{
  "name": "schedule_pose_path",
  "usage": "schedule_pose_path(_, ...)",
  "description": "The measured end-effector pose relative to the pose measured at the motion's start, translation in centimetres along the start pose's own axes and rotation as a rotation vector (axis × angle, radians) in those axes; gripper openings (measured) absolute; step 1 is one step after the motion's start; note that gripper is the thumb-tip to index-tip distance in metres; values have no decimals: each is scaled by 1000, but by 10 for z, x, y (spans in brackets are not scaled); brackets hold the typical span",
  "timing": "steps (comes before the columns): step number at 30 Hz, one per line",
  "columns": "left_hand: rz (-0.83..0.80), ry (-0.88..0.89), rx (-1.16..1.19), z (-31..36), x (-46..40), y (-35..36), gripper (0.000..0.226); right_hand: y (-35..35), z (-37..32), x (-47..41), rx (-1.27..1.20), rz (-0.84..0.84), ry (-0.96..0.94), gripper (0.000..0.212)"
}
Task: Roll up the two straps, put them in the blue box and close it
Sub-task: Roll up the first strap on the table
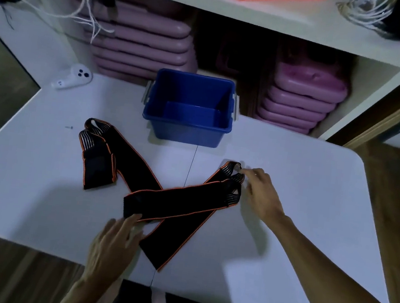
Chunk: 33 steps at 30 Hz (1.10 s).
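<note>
Two black straps with orange edging lie unrolled and crossed on the white table (302, 188). One strap (127, 163) runs from a folded end at the left down to the front edge. The other strap (183, 201) lies across it and folds back at its right end. My left hand (113, 243) rests with its fingertips on the left end of the upper strap. My right hand (261, 193) touches the looped right end with thumb and forefinger. The blue box (188, 127) stands open and empty behind the straps. No lid is in view.
A white handheld controller (74, 76) lies at the table's back left. A small screw (69, 127) sits left of the straps. Behind the table, white shelves hold stacks of purple steps (143, 45), orange mats and cords.
</note>
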<state>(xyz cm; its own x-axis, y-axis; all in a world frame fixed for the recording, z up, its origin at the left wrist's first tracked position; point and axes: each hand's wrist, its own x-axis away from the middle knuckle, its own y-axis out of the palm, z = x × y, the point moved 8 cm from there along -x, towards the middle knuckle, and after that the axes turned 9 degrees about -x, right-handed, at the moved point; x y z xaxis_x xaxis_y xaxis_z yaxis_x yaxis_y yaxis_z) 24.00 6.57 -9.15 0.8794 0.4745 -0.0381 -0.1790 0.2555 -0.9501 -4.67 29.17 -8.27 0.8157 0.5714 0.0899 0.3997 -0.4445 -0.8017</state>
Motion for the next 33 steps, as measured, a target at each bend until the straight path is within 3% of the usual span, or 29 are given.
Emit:
schedule_pose_path(6,-50,-57,-115,-47,-15,20,70,29,5,18,230,-244,-190,64)
schedule_pose_path(9,-88,-1,-131,-49,-23,28,64,30,4,13,245,-165,-205,49)
schedule_pose_path(13,-67,-58,-86,-50,-30,22,53,32,6,3,280,-156,-195,24)
schedule_pose_path(17,31,0,-56,-36,-28,3,40,19,5,-1,212,-99,-217,21)
schedule_pose_path(22,168,228,27,5,-10,-22,17,-8,-3,-21,191,62,-189,17)
schedule_pose_path(26,36,398,-8,42,13,3,18,1,-8,-39,233,-39,-126,24)
schedule_pose_path(29,-106,364,-40,46,26,28,31,11,-3,-45,204,-162,-15,28)
schedule_pose_path(33,-177,296,-51,37,28,40,53,13,-2,-47,240,-212,-47,31)
